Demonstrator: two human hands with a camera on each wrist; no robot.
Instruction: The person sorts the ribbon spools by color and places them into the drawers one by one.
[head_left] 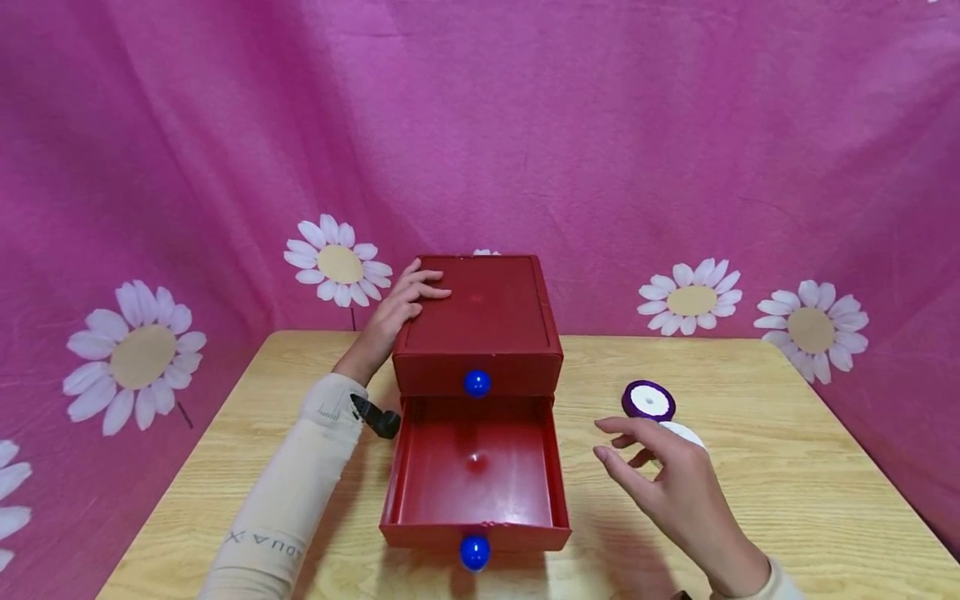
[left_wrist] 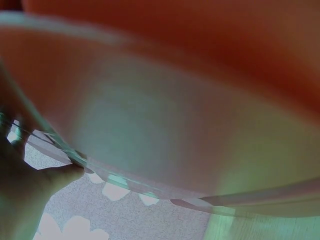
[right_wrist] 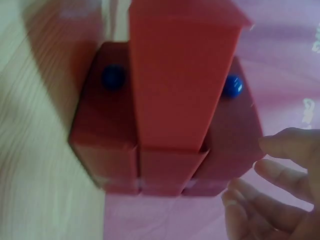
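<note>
Drawer unit: a red drawer unit (head_left: 476,321) is set on the tabletop (head_left: 810,467), near the middle of its back edge.
Middle drawer: the middle drawer (head_left: 517,537) is pulled out toward the front edge; its red floor and side walls are exposed, with glare on them.
Other drawers: the top drawer (head_left: 427,375) and the bottom drawer (right_wrist: 107,110) are pushed in; each front is fitted with a blue knob.
Left hand: the left hand (head_left: 393,315) is laid on the unit's top at its left edge, fingers spread; in the blurred left wrist view the thumb seems to be pressed against the side.
Right hand: the right hand (head_left: 678,479) is held beside the middle drawer, thumb and fingers apart with a wide gap between.
Spools: a purple spool (head_left: 645,398) is placed between the unit and the tabletop's right edge; a white spool (head_left: 684,432), just nearer the front edge, is partly covered by the right hand.
Backdrop: a pink curtain (head_left: 562,167) with daisies is hung behind the back edge.
</note>
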